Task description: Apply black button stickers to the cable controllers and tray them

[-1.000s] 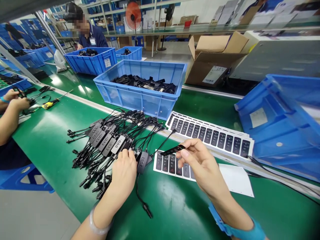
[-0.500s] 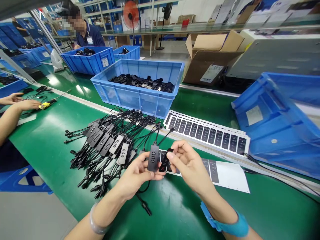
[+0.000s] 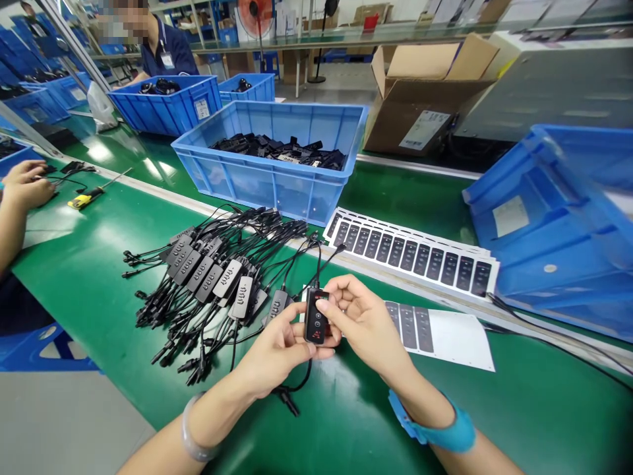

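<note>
My left hand (image 3: pixel 279 349) holds a black inline cable controller (image 3: pixel 315 316) upright by its lower end, with its cable trailing down to the green belt. A black printed label covers the controller's face, and my right hand (image 3: pixel 363 323) pinches it from the right, fingers on its top edge. Beside my left hand lies a heap of similar corded controllers (image 3: pixel 217 284). Under my right wrist is a partly used label sheet (image 3: pixel 410 326), and a stack of full label sheets (image 3: pixel 410 254) lies beyond it.
A blue crate of black parts (image 3: pixel 267 178) stands on the belt ahead, with a tilted blue crate (image 3: pixel 544 218) at right. A co-worker's hand (image 3: pixel 27 185) works at left near a yellow screwdriver (image 3: pixel 86 196). An open cardboard box (image 3: pixel 425 99) stands behind.
The black label has gone from my right fingertips onto the controller's face. Both hands have closed together around the controller, and the view has tilted slightly.
</note>
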Demonstrator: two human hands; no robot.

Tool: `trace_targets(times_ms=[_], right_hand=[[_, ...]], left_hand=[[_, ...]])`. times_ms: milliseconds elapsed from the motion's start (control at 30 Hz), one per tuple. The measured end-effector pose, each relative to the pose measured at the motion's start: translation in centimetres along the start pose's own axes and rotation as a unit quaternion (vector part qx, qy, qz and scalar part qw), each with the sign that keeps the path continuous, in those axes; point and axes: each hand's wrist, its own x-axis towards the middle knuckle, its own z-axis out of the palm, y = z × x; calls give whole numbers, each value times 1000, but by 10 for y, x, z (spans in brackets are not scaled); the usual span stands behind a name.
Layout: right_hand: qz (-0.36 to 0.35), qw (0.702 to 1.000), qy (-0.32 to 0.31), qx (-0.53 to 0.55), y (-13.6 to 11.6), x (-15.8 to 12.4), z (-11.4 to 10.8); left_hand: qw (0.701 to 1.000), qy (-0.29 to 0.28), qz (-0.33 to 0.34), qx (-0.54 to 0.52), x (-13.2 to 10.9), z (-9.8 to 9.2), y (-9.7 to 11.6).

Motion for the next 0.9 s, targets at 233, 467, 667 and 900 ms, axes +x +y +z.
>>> trace_targets(times_ms=[233,467,667,900], right_hand=[[0,1000,3,-11,1,-1,0],[-3,1000,8,-18,1,-1,1],[2,1000,9,-14,1,-1,1],[5,1000,9,-11,0,-1,2]], left_hand=[[1000,2,-2,9,0,1,1],[1000,1,2,4,0,1,1],[1000,1,0,6,0,3,2],[1000,4,-2,13,-1,3,3]])
